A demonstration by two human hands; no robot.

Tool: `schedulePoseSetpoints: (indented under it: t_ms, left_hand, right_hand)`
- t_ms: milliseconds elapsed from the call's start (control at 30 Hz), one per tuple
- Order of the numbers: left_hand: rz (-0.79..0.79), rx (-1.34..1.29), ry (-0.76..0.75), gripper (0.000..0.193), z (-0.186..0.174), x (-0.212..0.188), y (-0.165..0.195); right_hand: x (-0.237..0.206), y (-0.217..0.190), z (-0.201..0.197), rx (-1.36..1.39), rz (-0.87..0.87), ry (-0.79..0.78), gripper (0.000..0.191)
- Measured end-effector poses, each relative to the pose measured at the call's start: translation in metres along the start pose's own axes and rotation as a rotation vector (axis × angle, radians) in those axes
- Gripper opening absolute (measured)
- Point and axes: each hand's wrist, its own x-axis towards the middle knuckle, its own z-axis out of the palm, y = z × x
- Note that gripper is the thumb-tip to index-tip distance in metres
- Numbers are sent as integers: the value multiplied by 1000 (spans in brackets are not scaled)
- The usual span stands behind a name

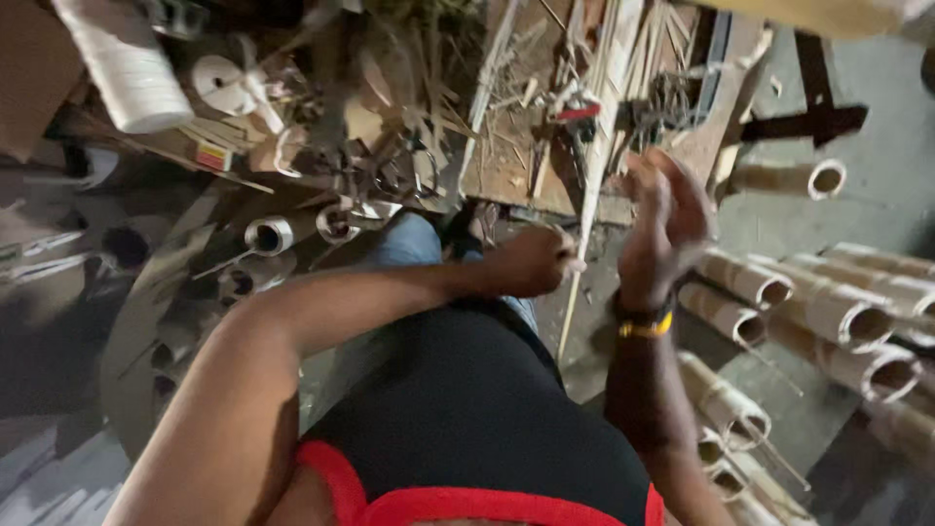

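Observation:
My left hand (531,261) is closed around a long thin bamboo strip (596,146) that runs from near my lap up toward the cluttered workbench. Just right of the strip my right hand (665,226) is raised and blurred, fingers loosely spread, with a dark and yellow band at the wrist; whether it touches the strip is unclear. Below both hands are my black top with a red edge and my blue trousers.
Several cut bamboo tubes (838,312) lie stacked at the right. A wooden bench (516,146) ahead holds splints, scraps and a red-handled tool (577,113). At the left are a white roll (122,63), short tube rings (268,234) and grey sheet material.

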Motion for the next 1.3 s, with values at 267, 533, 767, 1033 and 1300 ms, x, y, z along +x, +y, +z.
schedulePoseSetpoints:
  t_ms: [267, 533, 767, 1033, 1300]
  left_hand:
    - [7, -128, 69, 22, 19, 4, -6]
    - [75, -286, 81, 19, 10, -1, -9]
    - [143, -314, 26, 17, -3, -5, -9]
    - [183, -285, -23, 15, -13, -2, -4]
    - [288, -45, 117, 13, 10, -4, -16]
  right_hand:
    - [152, 56, 228, -1053, 318, -818, 84]
    - [205, 117, 296, -1534, 163, -653, 65]
    - [216, 118, 303, -1042, -177, -547, 50]
    - [156, 57, 262, -76, 522, -40, 20]
    - [14, -64, 51, 444, 179, -307, 17]
